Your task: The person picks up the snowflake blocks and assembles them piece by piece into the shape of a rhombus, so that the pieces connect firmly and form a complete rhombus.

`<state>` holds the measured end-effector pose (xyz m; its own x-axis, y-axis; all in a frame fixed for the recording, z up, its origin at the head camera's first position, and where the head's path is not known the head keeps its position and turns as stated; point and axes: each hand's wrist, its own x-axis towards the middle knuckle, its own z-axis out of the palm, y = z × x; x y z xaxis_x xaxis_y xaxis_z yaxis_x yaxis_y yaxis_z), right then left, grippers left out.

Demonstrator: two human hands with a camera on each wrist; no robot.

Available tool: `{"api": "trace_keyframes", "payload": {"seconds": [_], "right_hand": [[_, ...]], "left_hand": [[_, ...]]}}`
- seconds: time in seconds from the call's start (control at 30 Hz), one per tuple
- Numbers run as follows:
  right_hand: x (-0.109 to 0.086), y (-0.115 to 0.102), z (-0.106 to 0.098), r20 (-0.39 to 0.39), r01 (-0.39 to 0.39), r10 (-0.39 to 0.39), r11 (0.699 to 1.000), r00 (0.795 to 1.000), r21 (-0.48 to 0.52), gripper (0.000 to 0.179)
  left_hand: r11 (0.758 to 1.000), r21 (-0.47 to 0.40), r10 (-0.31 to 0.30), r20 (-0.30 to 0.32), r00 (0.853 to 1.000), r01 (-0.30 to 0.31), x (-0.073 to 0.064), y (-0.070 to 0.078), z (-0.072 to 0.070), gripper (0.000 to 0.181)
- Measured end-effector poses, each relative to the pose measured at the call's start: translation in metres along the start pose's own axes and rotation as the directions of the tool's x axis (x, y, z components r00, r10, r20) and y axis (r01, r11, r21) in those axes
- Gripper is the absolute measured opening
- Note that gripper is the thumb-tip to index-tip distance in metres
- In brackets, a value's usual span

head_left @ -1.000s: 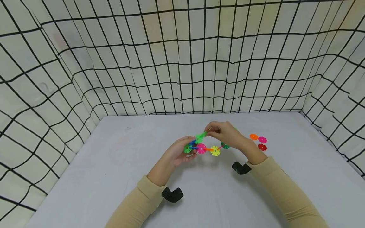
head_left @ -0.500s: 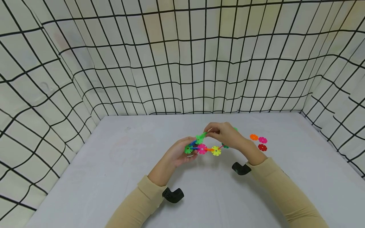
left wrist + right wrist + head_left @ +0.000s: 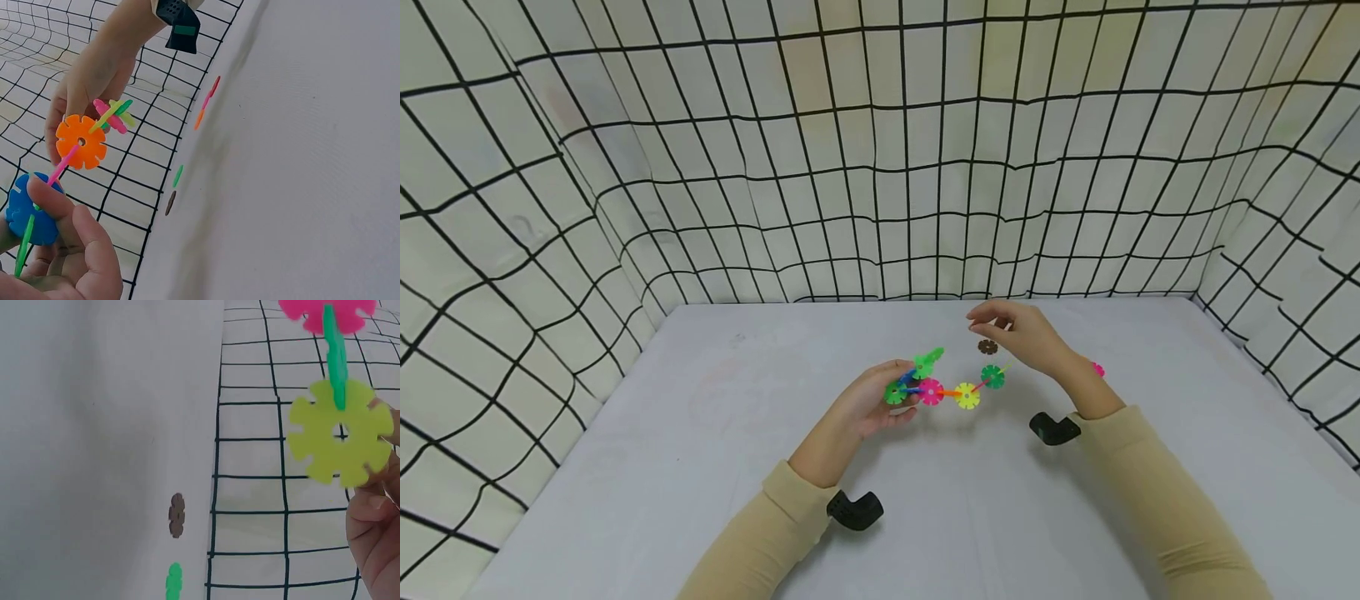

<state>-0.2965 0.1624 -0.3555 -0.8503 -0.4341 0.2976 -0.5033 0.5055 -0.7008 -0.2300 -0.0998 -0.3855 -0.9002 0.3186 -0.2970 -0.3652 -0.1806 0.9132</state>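
Observation:
A chain of slotted flower-shaped plastic discs, with a pink disc (image 3: 931,392) and a yellow disc (image 3: 967,396) along it, hangs from my left hand (image 3: 880,400). In the left wrist view, my left fingers and thumb hold it at a blue disc (image 3: 34,212), beside an orange disc (image 3: 81,142). The chain's right end carries a dark green disc (image 3: 992,377). My right hand (image 3: 1018,333) is above this end, fingers loosely bent, with nothing visible between them. A brown disc (image 3: 987,347) lies on the table just below those fingers.
Loose discs lie on the white table (image 3: 737,433): a pink disc (image 3: 1098,369) shows past my right wrist, and a green disc (image 3: 174,582) lies near the brown one in the right wrist view. A black grid on white cloth (image 3: 887,167) encloses the table's back and sides.
My right hand has left the green end of the chain and moved right and up. The brown disc is now visible; the orange and red discs have become covered. My left hand stays put.

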Motion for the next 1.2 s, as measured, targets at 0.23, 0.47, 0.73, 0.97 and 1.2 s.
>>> {"api": "trace_keyframes", "payload": {"seconds": [0.23,0.47,0.73,0.97,1.2], "right_hand": [[0.001,0.031,-0.011,-0.013,-0.127,0.128,0.991,0.992,0.032,0.026],[0.009,0.061,-0.009,0.106,-0.192,0.190,0.981,0.976,0.006,0.030],[0.019,0.078,0.001,0.206,-0.318,0.330,0.944,0.921,-0.088,0.031],[0.022,0.075,-0.001,0.226,-0.312,0.342,0.937,0.912,-0.159,0.034],[0.028,0.076,0.002,0.216,-0.349,0.392,0.913,0.894,-0.209,0.035]], "left_hand": [[1.000,0.023,-0.001,0.014,1.000,0.001,0.004,-0.002,-0.002,0.015],[1.000,0.021,-0.023,0.030,0.999,0.022,0.004,-0.002,-0.004,0.015],[0.999,0.025,-0.042,0.037,0.998,0.041,0.006,-0.005,-0.006,0.015],[0.999,0.007,-0.051,0.021,0.998,0.051,0.006,-0.004,-0.005,0.014],[0.999,0.022,-0.045,0.018,0.999,0.044,0.006,-0.002,-0.005,0.014]]}}
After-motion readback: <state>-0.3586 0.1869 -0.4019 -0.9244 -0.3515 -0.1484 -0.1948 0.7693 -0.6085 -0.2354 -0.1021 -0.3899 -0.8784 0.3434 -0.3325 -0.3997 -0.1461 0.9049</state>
